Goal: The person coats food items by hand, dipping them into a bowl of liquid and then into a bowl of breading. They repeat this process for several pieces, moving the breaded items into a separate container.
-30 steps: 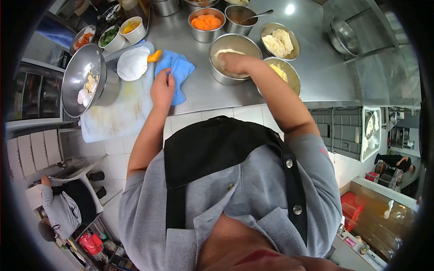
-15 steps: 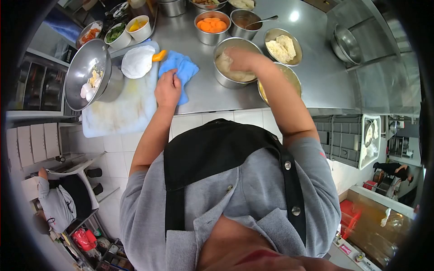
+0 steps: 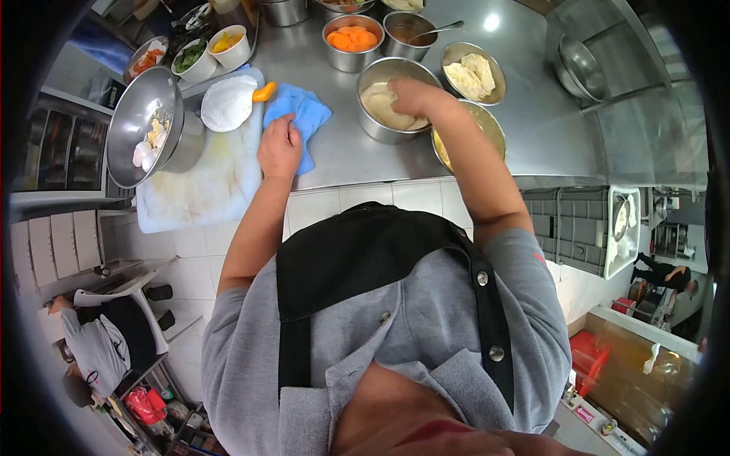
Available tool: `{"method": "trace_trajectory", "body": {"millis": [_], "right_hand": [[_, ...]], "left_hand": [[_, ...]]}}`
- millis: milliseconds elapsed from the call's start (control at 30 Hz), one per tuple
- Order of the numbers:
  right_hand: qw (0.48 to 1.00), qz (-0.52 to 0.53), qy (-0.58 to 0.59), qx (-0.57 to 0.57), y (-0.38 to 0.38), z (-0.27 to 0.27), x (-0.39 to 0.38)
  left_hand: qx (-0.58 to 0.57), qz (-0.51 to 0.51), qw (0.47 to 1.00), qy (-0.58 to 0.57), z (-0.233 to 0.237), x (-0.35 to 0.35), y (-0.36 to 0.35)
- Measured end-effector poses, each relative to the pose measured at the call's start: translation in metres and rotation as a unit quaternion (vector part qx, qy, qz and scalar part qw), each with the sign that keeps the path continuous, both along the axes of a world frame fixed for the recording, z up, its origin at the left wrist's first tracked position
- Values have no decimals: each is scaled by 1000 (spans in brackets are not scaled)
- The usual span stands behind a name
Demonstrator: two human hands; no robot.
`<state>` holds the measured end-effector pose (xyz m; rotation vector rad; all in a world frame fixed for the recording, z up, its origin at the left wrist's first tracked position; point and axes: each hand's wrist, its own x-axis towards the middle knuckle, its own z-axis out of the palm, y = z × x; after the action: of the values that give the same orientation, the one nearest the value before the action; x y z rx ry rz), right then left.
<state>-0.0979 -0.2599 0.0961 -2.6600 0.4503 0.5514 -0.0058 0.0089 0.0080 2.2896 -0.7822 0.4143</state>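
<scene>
My right hand (image 3: 414, 99) reaches into a steel bowl (image 3: 370, 76) of pale dough (image 3: 379, 102) and is closed on the dough at its right side. My left hand (image 3: 280, 146) rests with curled fingers on a blue cloth (image 3: 306, 115) lying on the steel counter (image 3: 334, 156). Just left of the cloth is a white cutting board (image 3: 198, 182).
A tilted steel bowl with eggs (image 3: 144, 125), a white lid (image 3: 226, 102), and bowls of orange slices (image 3: 350, 39), sauce with a spoon (image 3: 407, 34), batter pieces (image 3: 471, 76) and yellow mix (image 3: 487, 129) surround my hands. Another person (image 3: 95, 349) sits at the lower left.
My right hand shifted within the dough bowl, from the bowl's middle to its right side. My left hand stayed on the blue cloth.
</scene>
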Motion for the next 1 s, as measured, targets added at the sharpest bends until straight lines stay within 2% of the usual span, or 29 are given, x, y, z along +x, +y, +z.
{"method": "trace_trajectory", "body": {"millis": [33, 133, 367, 467, 500, 567, 600, 633, 833, 933, 1000], "right_hand": [[1000, 0, -1, -29, -1, -3, 2], [991, -30, -129, 16, -5, 6, -2], [997, 54, 51, -13, -9, -30, 25], [985, -74, 0, 155, 3, 26, 14], [983, -83, -15, 164, 5, 24, 12], [999, -32, -27, 10, 7, -31, 10], [997, -6, -36, -70, 14, -33, 13], [996, 19, 80, -36, 6, -24, 26], [997, -35, 14, 67, -9, -1, 22], [994, 10, 47, -100, 36, 17, -7], [992, 22, 48, -119, 33, -6, -2]], "left_hand": [[-1, 1, 1000, 0, 0, 1, 0], [-3, 2, 1000, -3, -2, 0, 1], [-13, 0, 999, -31, -2, 2, -2], [-13, -3, 1000, -23, -2, 1, 0], [-13, -4, 1000, -19, -2, 1, 0], [-11, -4, 1000, -28, -6, 0, 1], [-11, -4, 999, -35, -4, 2, 0], [-14, -1, 999, -34, -2, 5, -3], [-5, -5, 1000, -22, -4, 1, 0], [-5, -3, 1000, -21, -3, 1, 0], [-8, -5, 1000, -20, -2, 2, 0]]}}
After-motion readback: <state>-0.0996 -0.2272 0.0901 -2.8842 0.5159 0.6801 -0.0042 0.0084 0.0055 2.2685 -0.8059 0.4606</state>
